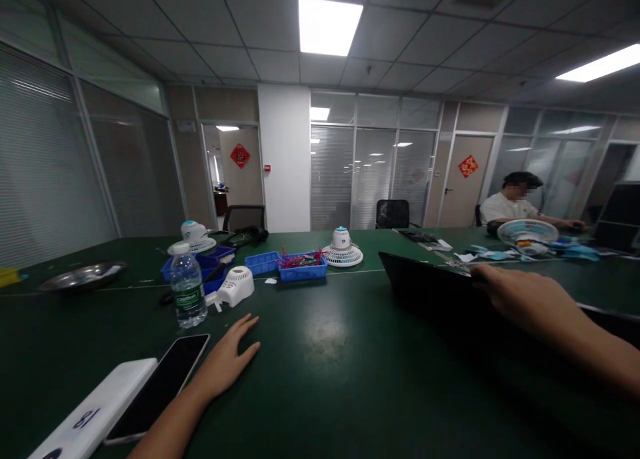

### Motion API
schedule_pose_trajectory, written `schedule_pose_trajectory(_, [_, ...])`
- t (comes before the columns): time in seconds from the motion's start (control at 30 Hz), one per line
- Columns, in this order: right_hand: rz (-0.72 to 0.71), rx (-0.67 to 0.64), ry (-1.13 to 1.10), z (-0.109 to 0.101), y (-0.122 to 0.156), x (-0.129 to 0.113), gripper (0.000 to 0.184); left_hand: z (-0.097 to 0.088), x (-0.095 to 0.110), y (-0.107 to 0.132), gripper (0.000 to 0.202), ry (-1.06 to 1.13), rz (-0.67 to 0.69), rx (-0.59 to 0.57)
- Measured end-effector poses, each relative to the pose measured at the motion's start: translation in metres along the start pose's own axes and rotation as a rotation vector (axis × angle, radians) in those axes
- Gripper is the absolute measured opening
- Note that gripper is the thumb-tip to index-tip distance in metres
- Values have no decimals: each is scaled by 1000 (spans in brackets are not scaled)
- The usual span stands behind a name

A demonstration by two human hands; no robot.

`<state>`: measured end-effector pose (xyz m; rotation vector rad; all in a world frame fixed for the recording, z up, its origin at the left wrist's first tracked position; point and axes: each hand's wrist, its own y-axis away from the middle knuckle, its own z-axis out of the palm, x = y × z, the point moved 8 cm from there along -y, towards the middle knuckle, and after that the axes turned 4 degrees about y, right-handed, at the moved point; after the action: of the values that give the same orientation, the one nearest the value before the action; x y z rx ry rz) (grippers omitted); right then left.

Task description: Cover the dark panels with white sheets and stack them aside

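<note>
My left hand rests on the green table with its fingers spread, holding nothing. Beside it lie a black-screened phone and a white slab-like case with "18" written on it. My right hand is closed over the upper edge of a thin black flat panel, which stands tilted above the table. Its lower part is dark, so I cannot make out whether it is a laptop. Past my left hand stand a water bottle and a white plastic housing.
Blue trays, one with red wires, sit mid-table near a white fan part. A metal dish lies far left. At the right, a seated person is behind a fan guard and light-blue pieces.
</note>
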<state>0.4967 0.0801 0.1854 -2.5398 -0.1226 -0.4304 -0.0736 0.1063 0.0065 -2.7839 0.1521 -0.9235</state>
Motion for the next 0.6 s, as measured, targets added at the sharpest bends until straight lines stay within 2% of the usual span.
schedule_pose_trajectory(0.07, [-32,-54,13,8,-2,-4,36,-1,0,0,70,13,2,21])
schedule_pose_trajectory(0.13, [-42,-44,22,11,-2,-7,40,-3,-2,1,72,30,-1,43])
schedule_pose_trajectory(0.23, [-65,11,40,14,1,-14,44,-6,-4,2,72,54,-3,68])
schedule_pose_trajectory(0.3, [-113,91,55,13,1,-21,44,-7,-6,2,72,65,3,75])
schedule_pose_trajectory(0.47, [-226,272,126,-3,13,-47,42,-5,-9,-1,71,51,12,73])
schedule_pose_trajectory(0.6, [-391,433,70,-31,60,-96,39,-2,-12,-5,68,29,17,73])
